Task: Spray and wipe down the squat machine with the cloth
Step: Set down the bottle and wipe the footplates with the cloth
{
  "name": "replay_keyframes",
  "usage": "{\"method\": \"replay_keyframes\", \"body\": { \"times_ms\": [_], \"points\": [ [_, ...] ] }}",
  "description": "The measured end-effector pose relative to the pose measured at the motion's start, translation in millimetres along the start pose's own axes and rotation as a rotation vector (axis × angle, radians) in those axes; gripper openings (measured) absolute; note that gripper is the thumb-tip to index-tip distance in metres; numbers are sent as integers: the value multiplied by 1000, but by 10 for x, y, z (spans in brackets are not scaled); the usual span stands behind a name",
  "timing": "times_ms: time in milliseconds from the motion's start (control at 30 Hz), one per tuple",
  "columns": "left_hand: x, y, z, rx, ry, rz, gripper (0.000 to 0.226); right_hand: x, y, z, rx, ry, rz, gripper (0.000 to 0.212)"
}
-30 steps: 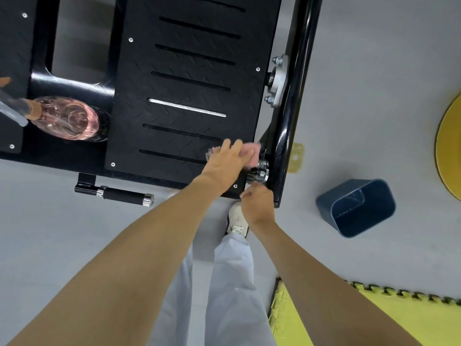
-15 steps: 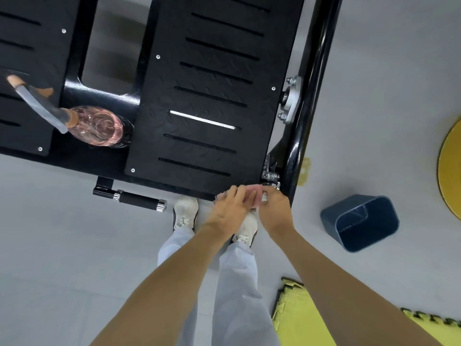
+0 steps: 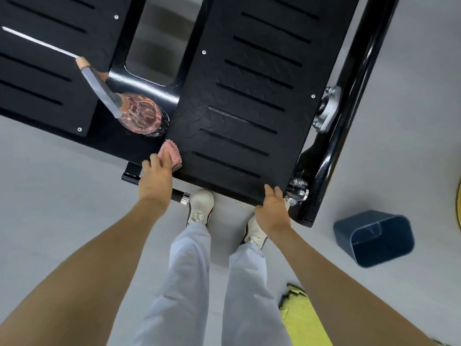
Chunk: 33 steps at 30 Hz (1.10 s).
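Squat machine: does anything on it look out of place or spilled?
Only the pink spray bottle, standing on the black frame between the footplates, close to the cloth in the left hand. No spill shows.

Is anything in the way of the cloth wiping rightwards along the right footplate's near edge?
Nothing visible lies on the right footplate ahead of the cloth in the left hand, until the right hand resting on the near right corner. The spray bottle stands just beyond the cloth, off that path.
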<state>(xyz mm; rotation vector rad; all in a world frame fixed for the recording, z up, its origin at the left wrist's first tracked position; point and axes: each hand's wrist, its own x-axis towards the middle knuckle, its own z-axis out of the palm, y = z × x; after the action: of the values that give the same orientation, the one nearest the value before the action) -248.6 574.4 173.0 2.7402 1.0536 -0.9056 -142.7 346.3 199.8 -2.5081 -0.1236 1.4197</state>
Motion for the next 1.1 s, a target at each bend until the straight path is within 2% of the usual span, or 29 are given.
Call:
{"method": "replay_keyframes", "body": {
  "times_ms": [100,167,300,367,433,500,600,700,800,867,967,1100],
  "points": [
    [-45,169,1,-153,-44,-80,74,-14,-83,94,19,-25,29,67],
    [-142,433,35,-207,-88,-18,74,-18,-103,131,13,-31,43,67],
    [-460,960,122,-116,-157,337,80,24,-125,152,-34,-13,53,65],
    [-517,1066,149,-24,-156,523,76,41,-115,143,-38,-7,65,65],
    [-449,955,161,25,-80,623,71,51,-118,146,-50,-4,65,64],
    [-314,734,171,90,64,675,69,52,-123,145,-52,-1,60,63],
    [-134,332,156,175,131,562,70,57,-156,154,-42,-12,75,61],
    [-38,28,59,154,15,278,76,68,-212,177,-25,-18,84,60],
    [34,-100,38,44,-27,41,79,62,-260,189,-21,-35,87,59],
    [42,-39,-5,-49,-37,-32,81,56,-261,196,-8,-39,85,59],
    [-29,270,-46,-183,-81,-15,75,34,-226,205,25,-2,73,59],
    [-90,577,-73,-36,5,225,63,12,-162,156,-5,77,65,57]
  ]
}}
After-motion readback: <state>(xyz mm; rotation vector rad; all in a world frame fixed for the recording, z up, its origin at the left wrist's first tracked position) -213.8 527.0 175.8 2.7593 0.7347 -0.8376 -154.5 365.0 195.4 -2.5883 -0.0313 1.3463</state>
